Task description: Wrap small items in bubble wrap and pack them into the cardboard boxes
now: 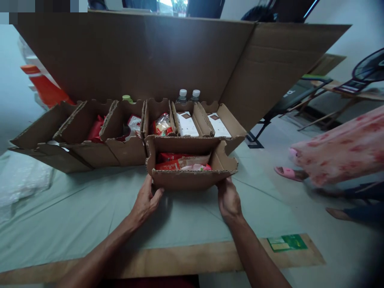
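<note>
A small open cardboard tray sits on the pale green table cover, filled with red snack packets. My left hand grips the tray's front left corner and my right hand grips its front right corner. Directly behind it stands a row of similar cardboard trays holding red packets, a wrapped snack and white boxes.
A large flattened cardboard sheet stands upright behind the trays. Two capped bottles and a green cap peek out behind the row. On the right, another person's pink-clothed legs and pink slipper are on the floor. A fan stands far right.
</note>
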The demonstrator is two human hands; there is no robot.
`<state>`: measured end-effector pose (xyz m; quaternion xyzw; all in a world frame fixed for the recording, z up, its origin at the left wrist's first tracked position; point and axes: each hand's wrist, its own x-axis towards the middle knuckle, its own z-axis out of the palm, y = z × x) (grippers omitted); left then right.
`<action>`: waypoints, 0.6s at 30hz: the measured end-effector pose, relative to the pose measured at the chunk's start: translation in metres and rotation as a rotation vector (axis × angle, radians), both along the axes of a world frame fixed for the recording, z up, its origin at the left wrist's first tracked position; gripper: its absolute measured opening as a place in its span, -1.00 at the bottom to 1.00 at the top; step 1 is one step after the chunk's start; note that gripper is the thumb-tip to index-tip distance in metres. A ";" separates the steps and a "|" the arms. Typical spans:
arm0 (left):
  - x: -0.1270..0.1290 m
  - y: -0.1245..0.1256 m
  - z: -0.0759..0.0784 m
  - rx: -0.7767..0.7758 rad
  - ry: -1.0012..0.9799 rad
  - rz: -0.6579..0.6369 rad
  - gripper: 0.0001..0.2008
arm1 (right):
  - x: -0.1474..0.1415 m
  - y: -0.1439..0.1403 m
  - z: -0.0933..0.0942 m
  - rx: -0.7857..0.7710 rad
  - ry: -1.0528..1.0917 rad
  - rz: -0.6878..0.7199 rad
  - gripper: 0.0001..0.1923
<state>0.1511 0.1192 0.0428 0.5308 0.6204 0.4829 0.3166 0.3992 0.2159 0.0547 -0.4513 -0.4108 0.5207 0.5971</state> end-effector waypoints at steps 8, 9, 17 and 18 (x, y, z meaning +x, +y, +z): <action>0.004 0.006 0.001 0.048 -0.011 0.000 -0.49 | -0.007 -0.006 -0.002 0.011 0.001 -0.073 -0.48; 0.006 0.005 0.001 0.055 -0.012 -0.003 -0.47 | -0.006 -0.005 -0.002 0.015 0.008 -0.088 -0.49; 0.031 0.004 -0.009 0.135 -0.016 -0.086 -0.35 | 0.016 0.005 -0.003 0.075 0.021 -0.275 -0.47; 0.034 0.009 -0.010 0.138 -0.018 -0.102 -0.35 | 0.019 0.008 -0.003 0.090 0.018 -0.286 -0.45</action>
